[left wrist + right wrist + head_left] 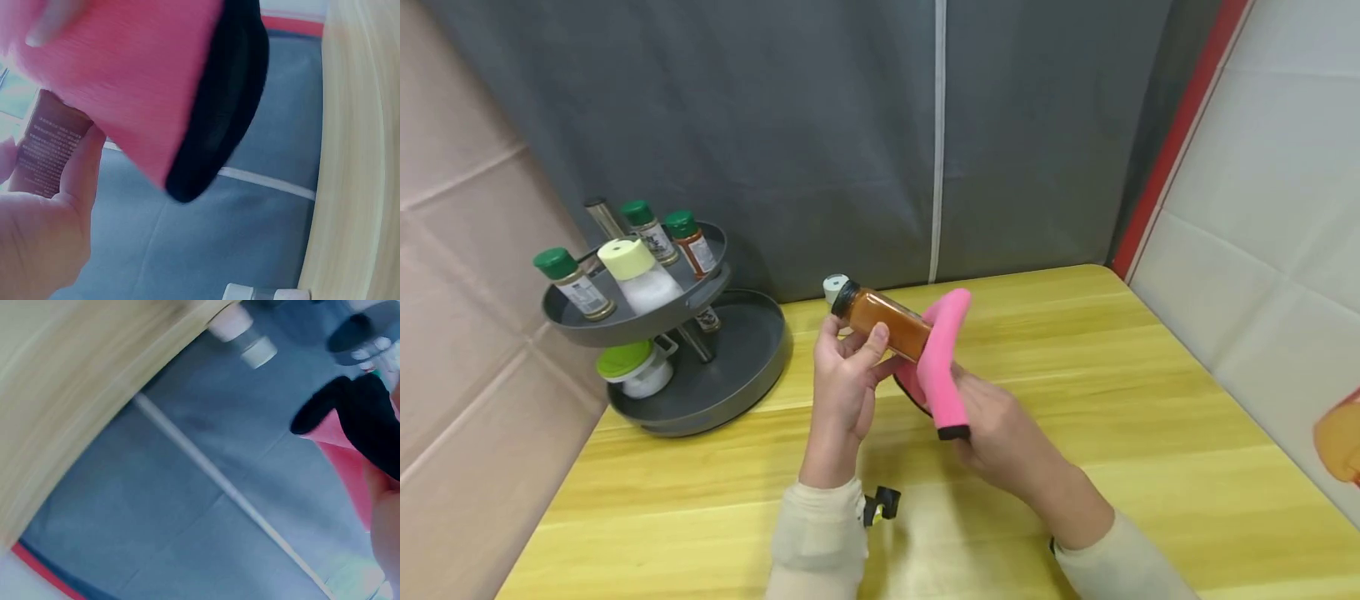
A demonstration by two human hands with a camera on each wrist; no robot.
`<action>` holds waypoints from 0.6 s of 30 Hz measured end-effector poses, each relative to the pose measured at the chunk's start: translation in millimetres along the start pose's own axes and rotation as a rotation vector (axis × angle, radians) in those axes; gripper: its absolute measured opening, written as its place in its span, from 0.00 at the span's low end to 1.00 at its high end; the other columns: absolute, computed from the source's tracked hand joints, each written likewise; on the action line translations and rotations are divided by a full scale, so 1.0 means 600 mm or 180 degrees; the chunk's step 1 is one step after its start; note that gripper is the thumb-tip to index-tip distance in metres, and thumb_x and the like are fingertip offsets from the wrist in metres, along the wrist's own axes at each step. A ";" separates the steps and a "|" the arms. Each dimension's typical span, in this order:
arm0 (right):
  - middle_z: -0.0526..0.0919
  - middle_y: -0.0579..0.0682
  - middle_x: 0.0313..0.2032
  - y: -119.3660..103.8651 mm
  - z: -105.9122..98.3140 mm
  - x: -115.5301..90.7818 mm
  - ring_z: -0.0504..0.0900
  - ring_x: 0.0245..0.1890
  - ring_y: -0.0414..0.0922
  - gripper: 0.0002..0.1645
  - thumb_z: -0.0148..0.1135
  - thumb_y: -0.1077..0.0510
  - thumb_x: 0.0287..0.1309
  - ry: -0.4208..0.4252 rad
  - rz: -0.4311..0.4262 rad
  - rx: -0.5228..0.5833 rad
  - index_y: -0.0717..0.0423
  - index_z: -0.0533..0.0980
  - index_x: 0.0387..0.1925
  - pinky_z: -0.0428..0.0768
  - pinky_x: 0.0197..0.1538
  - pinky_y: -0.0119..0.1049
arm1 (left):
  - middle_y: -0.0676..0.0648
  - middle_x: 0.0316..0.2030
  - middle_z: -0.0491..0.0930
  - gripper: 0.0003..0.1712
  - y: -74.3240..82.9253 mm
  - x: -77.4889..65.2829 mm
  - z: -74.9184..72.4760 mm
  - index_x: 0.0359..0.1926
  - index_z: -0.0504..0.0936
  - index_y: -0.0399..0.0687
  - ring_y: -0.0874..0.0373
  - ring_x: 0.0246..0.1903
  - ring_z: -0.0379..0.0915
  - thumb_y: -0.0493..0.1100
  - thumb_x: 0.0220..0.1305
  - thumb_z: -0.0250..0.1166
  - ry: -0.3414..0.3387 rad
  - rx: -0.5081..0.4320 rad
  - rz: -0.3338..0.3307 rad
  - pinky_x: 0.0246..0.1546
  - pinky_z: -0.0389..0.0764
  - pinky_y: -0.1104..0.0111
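Note:
My left hand (846,371) holds a glass spice jar (887,321) of reddish-brown contents, tilted above the table, its black lid up and to the left. Small print covers the jar's label (50,147) in the left wrist view. In my right hand (1007,429) is a pink cloth (942,367) with a black edge, folded against the jar's lower end and hiding it. The right wrist view shows the cloth's black edge (369,415) beside that hand. Behind the jar stands a white-capped container (834,286), partly covered.
A dark two-tier round rack (748,392) stands at the left. Its upper tray bears several green-capped jars (583,292) and a cream-capped shaker (640,275); below is a green-lidded white pot (643,371). A grey curtain (820,142) hangs behind the wooden table (1112,375).

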State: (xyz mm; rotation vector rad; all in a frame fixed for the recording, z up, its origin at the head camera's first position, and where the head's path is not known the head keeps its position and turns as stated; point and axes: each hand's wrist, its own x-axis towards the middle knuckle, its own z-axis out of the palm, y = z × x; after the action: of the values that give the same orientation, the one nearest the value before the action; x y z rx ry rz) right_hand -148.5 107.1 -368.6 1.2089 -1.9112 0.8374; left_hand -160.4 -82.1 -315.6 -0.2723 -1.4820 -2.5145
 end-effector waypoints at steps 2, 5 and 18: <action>0.85 0.56 0.41 0.004 0.000 -0.003 0.85 0.42 0.50 0.17 0.43 0.60 0.74 0.0078 -0.0167 -0.0134 0.64 0.79 0.43 0.83 0.48 0.42 | 0.34 0.54 0.77 0.26 0.000 -0.001 0.000 0.62 0.64 0.42 0.43 0.53 0.80 0.32 0.67 0.63 -0.0019 -0.0023 -0.0023 0.49 0.82 0.46; 0.83 0.55 0.36 -0.003 -0.007 -0.001 0.82 0.35 0.45 0.11 0.50 0.64 0.73 0.0128 0.0483 0.0643 0.65 0.78 0.41 0.82 0.41 0.35 | 0.35 0.53 0.78 0.26 -0.002 -0.002 -0.003 0.63 0.65 0.42 0.44 0.51 0.81 0.32 0.67 0.62 -0.0100 -0.0056 -0.0014 0.47 0.84 0.50; 0.81 0.56 0.53 -0.027 -0.063 0.042 0.86 0.49 0.49 0.29 0.55 0.51 0.75 0.0165 0.3569 0.3801 0.60 0.61 0.67 0.83 0.53 0.45 | 0.31 0.58 0.75 0.30 -0.004 -0.003 -0.019 0.66 0.63 0.44 0.40 0.56 0.78 0.30 0.67 0.62 -0.0365 0.0172 -0.0133 0.52 0.79 0.45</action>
State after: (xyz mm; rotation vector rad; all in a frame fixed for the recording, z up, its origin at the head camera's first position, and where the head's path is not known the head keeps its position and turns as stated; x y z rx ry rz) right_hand -132.7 120.8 -324.9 0.4604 -1.9458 2.8040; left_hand -160.0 -91.0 -323.2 -0.3864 -1.6116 -2.5252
